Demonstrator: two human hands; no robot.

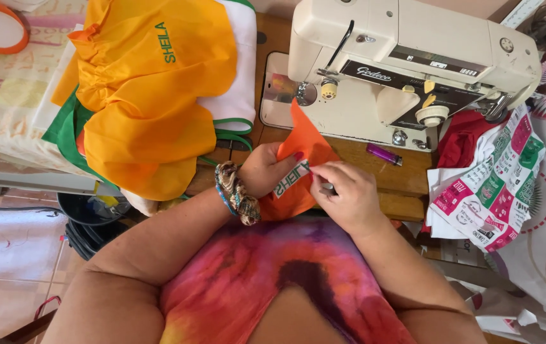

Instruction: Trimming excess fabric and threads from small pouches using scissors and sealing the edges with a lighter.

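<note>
My left hand (265, 169) grips a piece of orange fabric (305, 141) that runs from my lap up to the needle area of a cream sewing machine (407, 60). A white strip with green embroidered letters (291, 179) lies on the fabric between my hands. My right hand (343, 193) pinches the end of that strip, and a small metal tool tip shows under its fingers. A scrunchie and bead bracelets (236, 193) sit on my left wrist.
A pile of yellow-orange, white and green garments (152, 83) lies left of the machine. A purple lighter (384, 153) rests on the wooden table (407, 178). Printed paper (489, 185) and red cloth (467, 137) lie at right. A dark bin (88, 213) stands on the floor.
</note>
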